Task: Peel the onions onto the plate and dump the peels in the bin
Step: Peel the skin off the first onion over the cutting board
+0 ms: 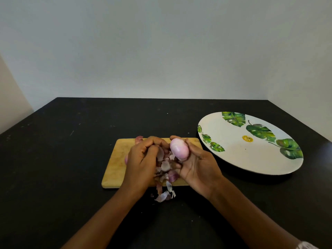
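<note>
A pale pink peeled onion (179,149) sits in my right hand (196,165), whose fingers curl round it above the wooden cutting board (116,162). My left hand (143,159) hovers just left of it with its fingers curled over a piece of peel. Loose purple and white peels (166,177) lie in a heap on the board and spill over its front edge onto the table. Behind my left hand, parts of two unpeeled onions show, one at the board's back edge (138,139) and one at the hand's left side (126,159). The plate (251,159), white with green leaves, lies to the right.
The black table (71,159) runs back to a pale wall. The plate takes up the right side. No bin is in view.
</note>
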A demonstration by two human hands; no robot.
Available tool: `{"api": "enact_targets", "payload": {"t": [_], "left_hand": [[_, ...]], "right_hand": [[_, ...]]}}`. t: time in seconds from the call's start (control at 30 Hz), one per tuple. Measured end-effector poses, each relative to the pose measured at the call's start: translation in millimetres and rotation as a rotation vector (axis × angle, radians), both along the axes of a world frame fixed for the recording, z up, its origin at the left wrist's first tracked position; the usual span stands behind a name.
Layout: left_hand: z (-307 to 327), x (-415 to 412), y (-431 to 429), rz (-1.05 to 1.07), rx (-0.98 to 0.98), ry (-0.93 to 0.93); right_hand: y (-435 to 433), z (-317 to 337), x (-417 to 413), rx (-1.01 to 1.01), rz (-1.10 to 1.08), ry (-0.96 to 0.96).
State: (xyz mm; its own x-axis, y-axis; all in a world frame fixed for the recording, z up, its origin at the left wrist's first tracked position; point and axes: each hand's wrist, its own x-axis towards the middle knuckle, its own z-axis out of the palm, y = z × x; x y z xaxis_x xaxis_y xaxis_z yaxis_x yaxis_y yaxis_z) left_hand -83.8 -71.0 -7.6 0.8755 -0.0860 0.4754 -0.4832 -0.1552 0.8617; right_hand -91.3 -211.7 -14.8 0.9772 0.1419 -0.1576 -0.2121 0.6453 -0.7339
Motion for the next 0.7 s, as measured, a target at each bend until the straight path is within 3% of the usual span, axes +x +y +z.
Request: {"api": "enact_targets", "payload": {"t": [0.37, 0.47, 0.7], "left_hand": [[0.4, 1.5, 6.6, 0.106, 0.267, -0.178], [2.4, -0.2, 9.3, 0.056, 0.322, -0.247], [-0.6, 3.3, 9.9, 0.165, 0.537, -0.477]], "right_hand": [[1.7, 2.3, -3.6, -0.083, -0.010, -0.102], [0.0, 0.3, -1.1, -0.057, -0.004, -0.131], [-2.2, -2.4, 1.8, -0.175, -0.003, -0.196]]}}
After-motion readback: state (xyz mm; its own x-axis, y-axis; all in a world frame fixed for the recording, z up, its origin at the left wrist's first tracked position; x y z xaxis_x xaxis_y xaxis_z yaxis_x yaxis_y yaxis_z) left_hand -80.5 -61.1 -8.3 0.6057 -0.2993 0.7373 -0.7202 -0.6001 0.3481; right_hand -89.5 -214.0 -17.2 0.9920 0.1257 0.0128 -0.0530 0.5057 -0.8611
